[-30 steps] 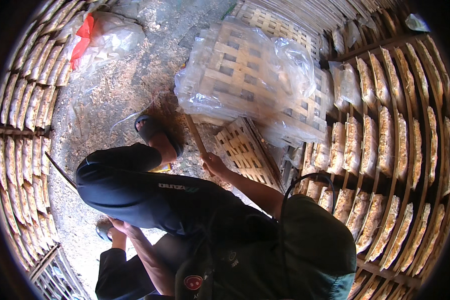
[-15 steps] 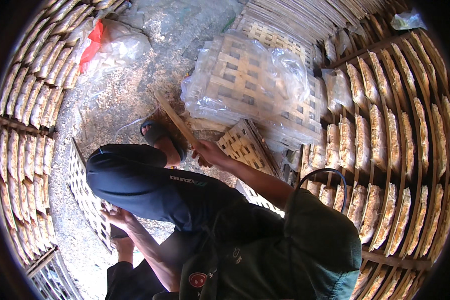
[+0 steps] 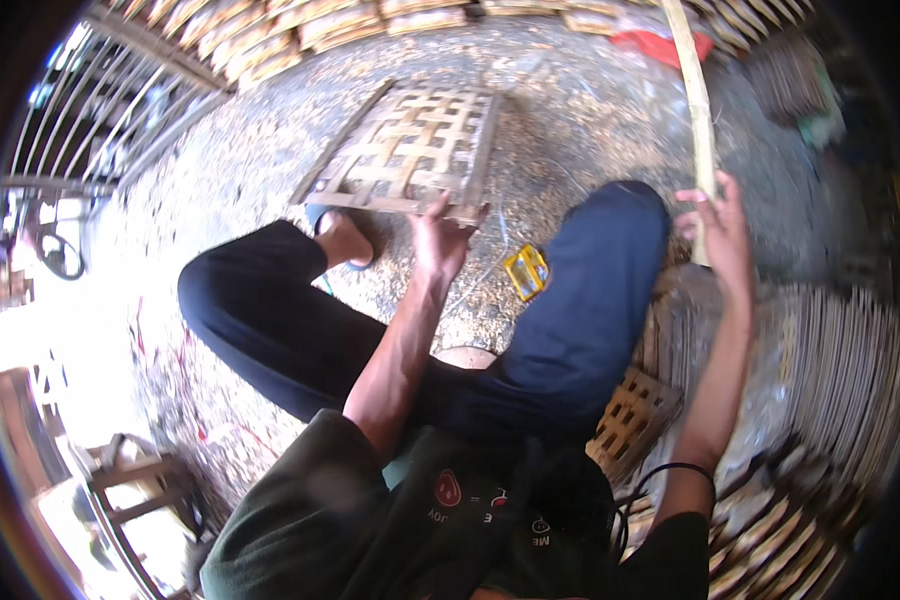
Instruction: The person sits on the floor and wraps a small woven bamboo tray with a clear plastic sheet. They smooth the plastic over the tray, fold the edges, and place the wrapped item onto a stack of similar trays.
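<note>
Woven rack (image 3: 410,140): top centre of my feed, near edge just beside L foot (image 3: 342,240); whether far edge meets floor (image 3: 560,130), can't tell.
L hand (image 3: 442,240): clamped on near rim, nr R corner; off-centre hold, so I judge rack could twist & drop on foot.
R hand (image 3: 722,228): closed round stick (image 3: 694,90) nr low end, well apart from L; long overhang may tip it.
Yellow packet (image 3: 526,272): betw. legs (image 3: 605,300); slip risk if trodden on.
Stack (image 3: 840,350): R of R arm (image 3: 715,390); wide swing could knock it.
</note>
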`<control>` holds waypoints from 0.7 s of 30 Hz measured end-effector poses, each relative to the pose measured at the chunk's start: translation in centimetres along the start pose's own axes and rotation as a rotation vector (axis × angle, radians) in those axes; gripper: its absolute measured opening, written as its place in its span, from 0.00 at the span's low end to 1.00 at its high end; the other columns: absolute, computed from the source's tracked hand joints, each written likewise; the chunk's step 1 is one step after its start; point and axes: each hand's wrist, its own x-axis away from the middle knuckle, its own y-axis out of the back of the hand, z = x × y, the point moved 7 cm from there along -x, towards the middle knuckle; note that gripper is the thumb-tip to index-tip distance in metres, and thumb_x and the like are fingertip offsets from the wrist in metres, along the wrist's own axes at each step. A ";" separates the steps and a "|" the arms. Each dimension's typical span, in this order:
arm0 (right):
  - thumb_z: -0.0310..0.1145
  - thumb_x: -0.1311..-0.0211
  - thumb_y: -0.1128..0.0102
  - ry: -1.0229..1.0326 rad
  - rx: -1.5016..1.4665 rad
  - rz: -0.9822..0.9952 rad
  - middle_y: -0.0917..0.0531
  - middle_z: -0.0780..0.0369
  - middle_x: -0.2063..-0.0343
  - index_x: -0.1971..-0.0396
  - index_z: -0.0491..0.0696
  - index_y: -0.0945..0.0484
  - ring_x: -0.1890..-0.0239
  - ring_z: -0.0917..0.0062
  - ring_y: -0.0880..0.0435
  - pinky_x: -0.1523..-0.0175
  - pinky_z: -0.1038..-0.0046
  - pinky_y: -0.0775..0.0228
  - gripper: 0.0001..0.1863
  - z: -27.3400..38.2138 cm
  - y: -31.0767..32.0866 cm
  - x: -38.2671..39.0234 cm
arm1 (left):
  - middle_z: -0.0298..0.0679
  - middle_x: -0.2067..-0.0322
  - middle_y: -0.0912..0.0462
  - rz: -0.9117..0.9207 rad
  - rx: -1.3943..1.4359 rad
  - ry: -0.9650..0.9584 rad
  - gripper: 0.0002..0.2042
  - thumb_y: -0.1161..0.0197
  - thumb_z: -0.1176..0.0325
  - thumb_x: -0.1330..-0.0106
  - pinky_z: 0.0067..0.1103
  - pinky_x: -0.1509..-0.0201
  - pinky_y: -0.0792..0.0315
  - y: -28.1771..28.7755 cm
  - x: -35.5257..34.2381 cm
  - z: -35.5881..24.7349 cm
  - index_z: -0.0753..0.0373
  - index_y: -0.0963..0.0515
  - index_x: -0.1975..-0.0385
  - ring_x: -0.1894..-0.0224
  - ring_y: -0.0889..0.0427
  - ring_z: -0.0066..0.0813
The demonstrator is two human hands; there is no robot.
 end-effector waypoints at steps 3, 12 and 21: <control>0.35 0.20 0.54 0.134 0.394 0.164 0.20 0.64 0.68 0.36 0.46 0.35 0.74 0.83 0.26 0.69 0.76 0.33 0.19 7.8 -2.5 -3.0 | 0.48 0.31 0.38 0.018 0.054 -0.042 0.28 0.49 0.75 0.27 0.58 0.26 0.41 0.1 0.5 -0.9 0.58 0.46 0.28 0.30 0.34 0.45; 0.51 0.24 0.52 0.269 1.058 0.070 0.15 0.50 0.63 0.49 0.52 0.20 0.57 0.48 0.18 0.56 0.55 0.28 0.20 8.2 -9.0 -6.2 | 0.46 0.36 0.32 -0.140 0.032 -0.081 0.39 0.44 0.84 0.33 0.43 0.34 0.29 1.7 0.6 0.9 0.47 0.52 0.26 0.39 0.25 0.43; 0.49 0.27 0.45 0.088 1.083 0.211 0.14 0.51 0.61 0.51 0.52 0.16 0.56 0.50 0.17 0.54 0.57 0.26 0.19 4.1 -9.9 -4.1 | 0.44 0.40 0.32 -0.244 -0.122 -0.067 0.41 0.45 0.91 0.38 0.38 0.44 0.21 0.9 0.7 1.3 0.46 0.50 0.29 0.44 0.24 0.39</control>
